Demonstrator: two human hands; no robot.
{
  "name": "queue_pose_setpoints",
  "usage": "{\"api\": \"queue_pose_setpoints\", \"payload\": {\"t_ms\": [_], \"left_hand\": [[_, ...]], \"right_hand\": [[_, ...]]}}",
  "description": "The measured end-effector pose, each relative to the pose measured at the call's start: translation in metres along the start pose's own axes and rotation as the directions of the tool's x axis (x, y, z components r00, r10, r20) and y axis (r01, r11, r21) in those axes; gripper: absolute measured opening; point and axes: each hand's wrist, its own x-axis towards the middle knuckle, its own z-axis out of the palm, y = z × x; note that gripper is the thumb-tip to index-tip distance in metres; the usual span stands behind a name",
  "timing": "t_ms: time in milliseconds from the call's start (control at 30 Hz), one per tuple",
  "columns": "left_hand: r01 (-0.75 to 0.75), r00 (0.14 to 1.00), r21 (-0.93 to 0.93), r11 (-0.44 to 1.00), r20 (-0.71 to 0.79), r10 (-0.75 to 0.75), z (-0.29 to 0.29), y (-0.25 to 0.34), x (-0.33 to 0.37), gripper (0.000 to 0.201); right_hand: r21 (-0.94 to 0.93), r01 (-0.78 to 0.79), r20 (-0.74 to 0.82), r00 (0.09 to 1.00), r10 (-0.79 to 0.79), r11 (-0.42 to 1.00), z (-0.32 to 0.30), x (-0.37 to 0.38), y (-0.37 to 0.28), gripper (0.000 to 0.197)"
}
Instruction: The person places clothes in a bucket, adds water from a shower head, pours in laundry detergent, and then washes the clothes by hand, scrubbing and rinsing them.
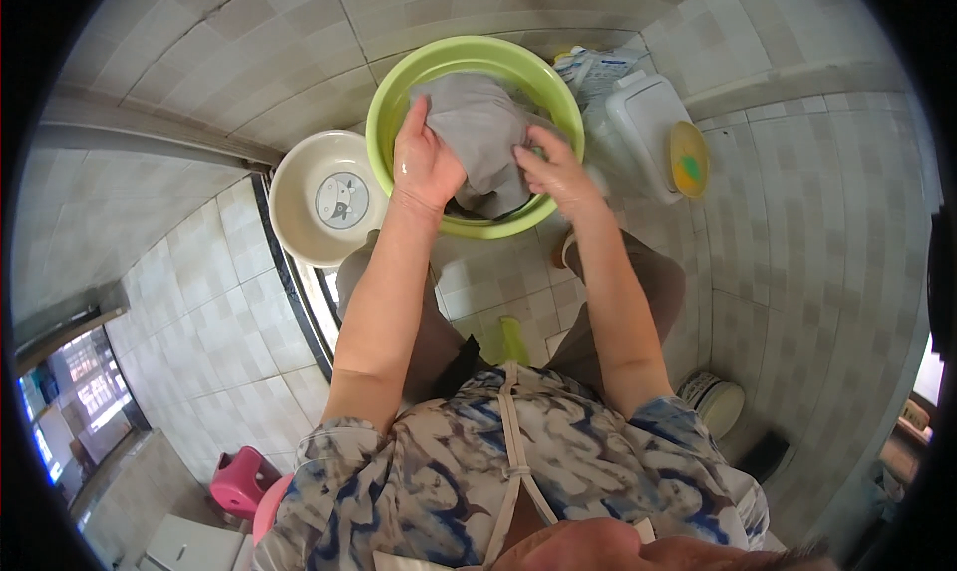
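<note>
Seen from the head camera, a person crouched over a tiled floor (778, 202) works a grey cloth (478, 132) in a lime-green basin (399, 82). The left hand (424, 162) lies flat on the cloth's left side, fingers together and pressing down, thumb hooked round the fabric's edge; the right hand (553, 167) pinches a bunched fold at the cloth's right edge between thumb and curled fingers. The cloth sits heaped in the middle of the basin, its lower end trailing into the dark at the bottom, where water may stand, though that cannot be told for certain. Judging by its limp folds and darker patches, the fabric is likely wet: soft, floppy and heavier than it looks, apt to sag and drip if lifted by one corner, so a gathered handful on each side would seem the surest hold. Just beside the green basin, to the left, rests a cream bowl (324, 197) with a round picture on its base. To the right stand a white plastic container (643, 122) and a yellow round lid (688, 159). A pink stool (239, 481) shows at the lower left.
</note>
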Motion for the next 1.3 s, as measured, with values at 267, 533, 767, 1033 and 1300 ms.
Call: {"api": "queue_pose_setpoints", "payload": {"t_ms": [267, 533, 767, 1033, 1300], "left_hand": [[0.094, 0.947, 0.654, 0.750, -0.291, 0.134, 0.003, -0.013, -0.004, 0.051], [0.037, 0.877, 0.511, 0.859, -0.429, 0.218, 0.009, -0.019, -0.001, 0.050], [-0.158, 0.987, 0.071, 0.985, 0.007, 0.158, -0.033, -0.026, 0.001, 0.040], [0.079, 0.966, 0.108, 0.991, -0.253, -0.050, -0.013, -0.024, 0.013, 0.040], [-0.022, 0.933, 0.137, 0.990, -0.354, 0.070, 0.004, -0.023, 0.020, 0.050]], "right_hand": [[0.267, 0.104, 0.017, 0.994, -0.112, 0.958, -0.004, 0.000, -0.038, 0.016], [-0.359, 0.325, -0.207, 0.886, -0.414, 0.875, -0.003, 0.013, -0.051, 0.014], [-0.707, 0.704, 0.338, 0.418, -0.843, 0.066, 0.088, 0.021, -0.035, 0.024], [-0.319, 0.306, 0.285, 0.934, -0.217, 0.897, 0.035, 0.087, -0.029, 0.032], [0.779, 0.020, 0.106, 0.981, -0.164, 0.627, -0.063, 0.049, 0.007, 0.032]]}}
